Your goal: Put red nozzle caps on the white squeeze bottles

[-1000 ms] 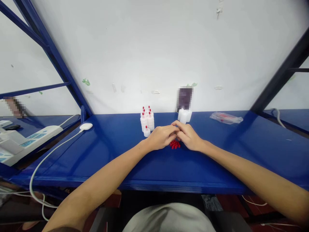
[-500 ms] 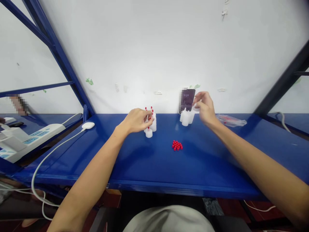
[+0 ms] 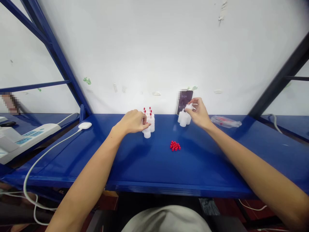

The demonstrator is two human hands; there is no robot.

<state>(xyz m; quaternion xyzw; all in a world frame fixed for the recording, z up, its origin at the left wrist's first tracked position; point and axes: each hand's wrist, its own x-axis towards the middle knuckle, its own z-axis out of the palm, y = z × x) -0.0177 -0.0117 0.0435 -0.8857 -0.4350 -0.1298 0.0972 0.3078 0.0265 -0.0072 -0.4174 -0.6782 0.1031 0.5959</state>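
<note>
Fingers of my left hand (image 3: 134, 121) are closed around the top of the front white dropper bottle (image 3: 147, 134), hiding its tip. Just behind it stands a cluster of similar bottles with red caps (image 3: 152, 125), upright on the blue table. My right hand (image 3: 200, 114) pinches an uncapped white bottle (image 3: 188, 106), tilted and lifted above the table. Below and left of that hand stand a few more uncapped white bottles (image 3: 182, 120). Between the two groups, nearer me, lies a small pile of loose red caps (image 3: 175, 146).
A phone (image 3: 183, 98) leans against the wall behind the uncapped bottles. At the right lies a clear plastic bag (image 3: 226, 121) with something red in it. A white charger puck (image 3: 85, 125) with its cable and a power strip (image 3: 31, 138) are at left. Blue frame posts flank the table.
My right hand has come down and slightly left, and the bottle in it now shows clearly. My left hand has shifted slightly on the front bottle, covering its red cap. The view has turned a little.
</note>
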